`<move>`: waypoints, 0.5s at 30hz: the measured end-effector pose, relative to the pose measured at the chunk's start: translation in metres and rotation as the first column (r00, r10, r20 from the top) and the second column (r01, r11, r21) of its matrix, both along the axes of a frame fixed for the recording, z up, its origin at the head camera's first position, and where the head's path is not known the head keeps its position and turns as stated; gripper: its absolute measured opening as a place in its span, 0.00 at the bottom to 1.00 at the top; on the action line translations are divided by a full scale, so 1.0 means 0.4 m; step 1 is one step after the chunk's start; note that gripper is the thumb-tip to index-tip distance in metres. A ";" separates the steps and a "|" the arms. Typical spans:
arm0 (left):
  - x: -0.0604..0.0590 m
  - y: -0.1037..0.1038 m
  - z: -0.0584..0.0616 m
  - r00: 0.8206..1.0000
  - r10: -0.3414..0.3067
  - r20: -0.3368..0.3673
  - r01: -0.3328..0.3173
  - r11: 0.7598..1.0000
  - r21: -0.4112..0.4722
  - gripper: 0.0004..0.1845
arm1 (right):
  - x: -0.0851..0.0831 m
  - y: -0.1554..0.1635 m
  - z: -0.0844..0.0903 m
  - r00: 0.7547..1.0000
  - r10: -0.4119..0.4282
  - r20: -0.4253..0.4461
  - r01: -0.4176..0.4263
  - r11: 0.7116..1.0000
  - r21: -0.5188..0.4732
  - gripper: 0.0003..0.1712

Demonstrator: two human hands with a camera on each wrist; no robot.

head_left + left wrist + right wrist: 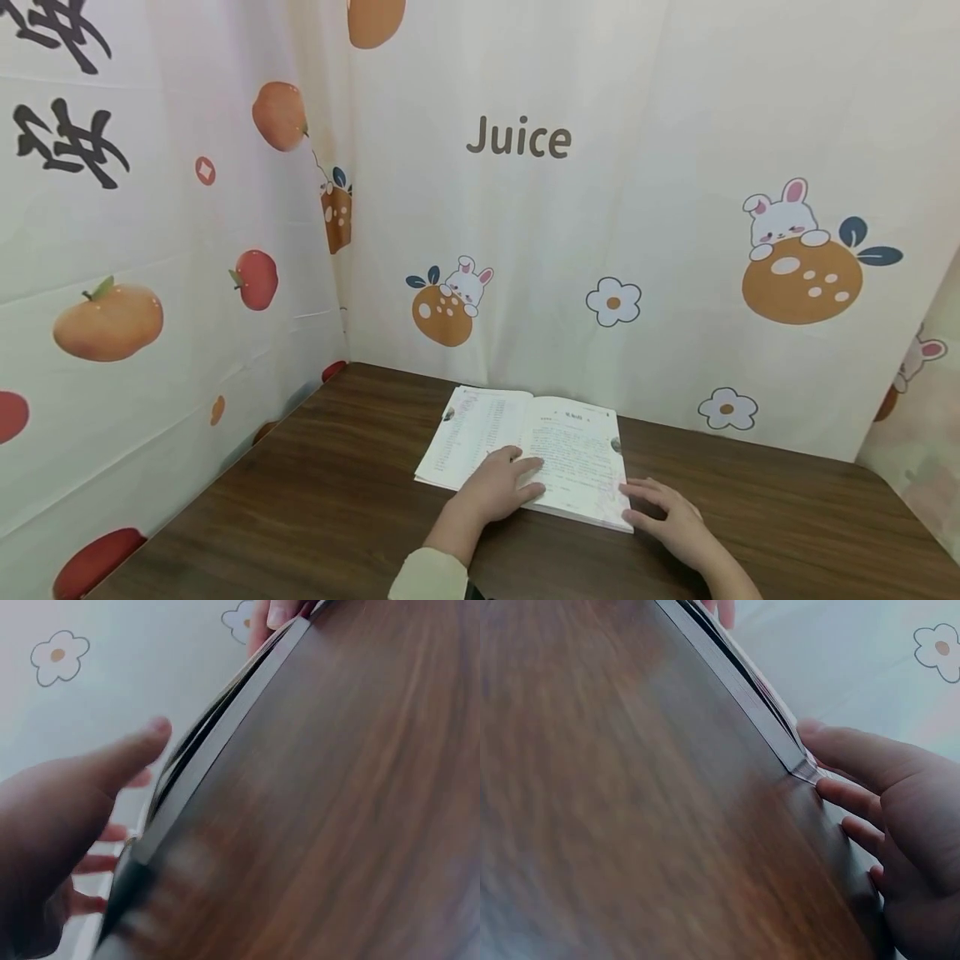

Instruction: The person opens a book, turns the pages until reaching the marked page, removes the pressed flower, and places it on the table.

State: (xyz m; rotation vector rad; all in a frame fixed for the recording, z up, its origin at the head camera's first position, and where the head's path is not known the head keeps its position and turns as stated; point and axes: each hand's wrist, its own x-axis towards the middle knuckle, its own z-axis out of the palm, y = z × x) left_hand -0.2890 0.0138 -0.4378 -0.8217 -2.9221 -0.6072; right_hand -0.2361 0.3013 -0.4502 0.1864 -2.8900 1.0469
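Observation:
An open book [581, 454] with printed pages lies flat on the brown wooden table, slightly turned. My left hand [495, 485] lies over the lower middle of it, fingers spread across the pages near the fold. In the left wrist view, the thumb of that hand [67, 802] sticks out above the book's lower edge [217, 746]. Beside the lower right corner is my right hand [671, 521], its thumb and fingertips touching the page edge. The right wrist view shows this hand [915, 802] with loosely bent fingers at the corner of the page block [754, 720].
The wooden table [315, 492] extends around the book on every side. Behind it hangs a pale curtain [675, 167] printed with rabbits, oranges, flowers and the word "Juice". Another printed curtain [172, 217] borders the table on the left.

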 end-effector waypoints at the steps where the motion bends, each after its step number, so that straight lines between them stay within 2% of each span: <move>1: 0.002 0.006 -0.001 1.000 0.001 -0.024 -0.001 1.000 -0.001 0.29 | 0.000 0.002 -0.001 1.000 0.009 0.002 -0.009 1.000 -0.004 0.27; 5: 0.010 0.029 -0.003 0.990 -0.013 -0.144 0.011 1.000 -0.012 0.30 | 0.002 0.009 -0.002 0.999 0.037 0.012 -0.036 0.999 -0.013 0.28; 8: 0.014 0.048 -0.003 0.961 -0.084 -0.263 0.071 0.996 -0.060 0.27 | 0.002 0.011 0.000 0.999 0.042 0.006 -0.042 0.999 -0.014 0.28; 10: 0.017 0.061 -0.004 0.934 -0.155 -0.321 0.130 0.987 -0.098 0.24 | 0.002 0.010 0.002 0.999 0.041 -0.001 -0.041 0.999 -0.016 0.28; 12: 0.023 0.073 -0.007 0.912 -0.215 -0.349 0.182 0.975 -0.126 0.22 | 0.002 0.009 0.004 0.999 0.034 -0.001 -0.034 0.999 -0.018 0.28; 13: 0.025 0.078 -0.009 0.907 -0.235 -0.349 0.200 0.971 -0.134 0.21 | 0.002 0.008 0.004 1.000 0.029 0.002 -0.029 0.999 -0.017 0.28; 15: 0.029 0.084 -0.013 0.910 -0.246 -0.333 0.211 0.968 -0.138 0.21 | 0.001 0.005 0.004 1.000 0.015 0.012 -0.015 1.000 -0.015 0.28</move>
